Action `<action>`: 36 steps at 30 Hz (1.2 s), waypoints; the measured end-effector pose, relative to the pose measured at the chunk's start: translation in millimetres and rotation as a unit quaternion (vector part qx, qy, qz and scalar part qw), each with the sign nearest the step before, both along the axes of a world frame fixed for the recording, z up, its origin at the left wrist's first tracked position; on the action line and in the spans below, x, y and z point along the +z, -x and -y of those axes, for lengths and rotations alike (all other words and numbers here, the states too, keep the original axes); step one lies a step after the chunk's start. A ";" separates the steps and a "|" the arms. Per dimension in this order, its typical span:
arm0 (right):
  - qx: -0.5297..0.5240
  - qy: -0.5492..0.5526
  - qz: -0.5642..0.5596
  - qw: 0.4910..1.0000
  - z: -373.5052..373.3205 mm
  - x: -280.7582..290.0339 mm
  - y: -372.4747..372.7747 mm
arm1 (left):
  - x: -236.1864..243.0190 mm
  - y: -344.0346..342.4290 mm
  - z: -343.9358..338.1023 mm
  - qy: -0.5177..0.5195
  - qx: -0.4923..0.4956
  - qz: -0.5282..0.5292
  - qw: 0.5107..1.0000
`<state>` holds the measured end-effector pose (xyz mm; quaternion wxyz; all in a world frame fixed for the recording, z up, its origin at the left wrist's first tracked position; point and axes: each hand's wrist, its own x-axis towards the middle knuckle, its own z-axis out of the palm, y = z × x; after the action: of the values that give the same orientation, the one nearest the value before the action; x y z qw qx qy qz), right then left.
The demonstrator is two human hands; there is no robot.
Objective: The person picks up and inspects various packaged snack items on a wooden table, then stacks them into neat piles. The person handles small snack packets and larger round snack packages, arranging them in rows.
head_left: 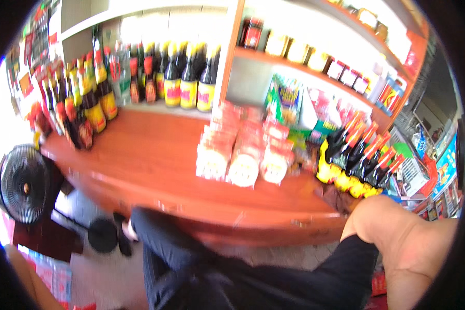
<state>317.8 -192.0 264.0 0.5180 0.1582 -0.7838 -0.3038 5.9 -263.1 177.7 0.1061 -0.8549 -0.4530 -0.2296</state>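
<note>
A wooden counter [134, 155] holds upright rows of soy-sauce-like bottles [95, 106] at the left, red-and-white packets [243, 160] in the middle and dark yellow-labelled bottles [351, 165] at the right. A brown cloth-like item [333, 199] lies by the right bottles. Bare skin [408, 243] fills the lower right, its upper end near that cloth; I cannot make out my right hand in it. Another strip of skin shows at the lower left edge, with my left hand out of sight. My black-clothed legs [181, 248] stretch below the counter.
A black fan [26, 183] stands left of the counter, above a brown box or stand [44, 240]. Shelves [294, 62] behind hold jars, bags and bottles. More packaged goods [413, 170] crowd the right side. A clear-wrapped red-and-blue pack [51, 274] sits on the floor at lower left.
</note>
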 end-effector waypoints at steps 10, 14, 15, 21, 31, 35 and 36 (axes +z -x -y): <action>-0.033 0.003 -0.052 0.998 -40.5 -13.9 56.8 | -32.0 71.2 -33.5 0.010 0.115 0.135 0.984; -0.024 0.001 -0.052 0.998 -52.7 -12.7 110.0 | -38.3 113.3 -35.2 -0.006 0.132 0.171 0.976; -0.019 -0.003 -0.051 0.999 -55.6 -13.0 122.5 | -41.9 123.2 -33.2 -0.012 0.138 0.180 0.974; -0.009 0.002 -0.033 0.999 -57.9 -2.7 183.0 | -51.1 173.2 -17.1 -0.031 0.160 0.236 0.958; 0.028 0.031 -0.060 0.997 -51.7 -14.7 198.7 | -56.4 186.3 25.5 -0.116 0.218 0.288 0.925; 0.042 0.028 -0.058 0.997 -39.7 -17.3 196.7 | -59.5 182.0 51.1 -0.183 0.238 0.322 0.898; 0.053 0.032 -0.063 0.996 -41.4 -22.0 193.4 | -56.7 177.6 60.1 -0.203 0.249 0.324 0.890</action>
<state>124.4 -150.6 242.0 0.5867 0.1630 -0.7493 -0.2603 -171.7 -323.2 120.9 0.1783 -0.5523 -0.6037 -0.5465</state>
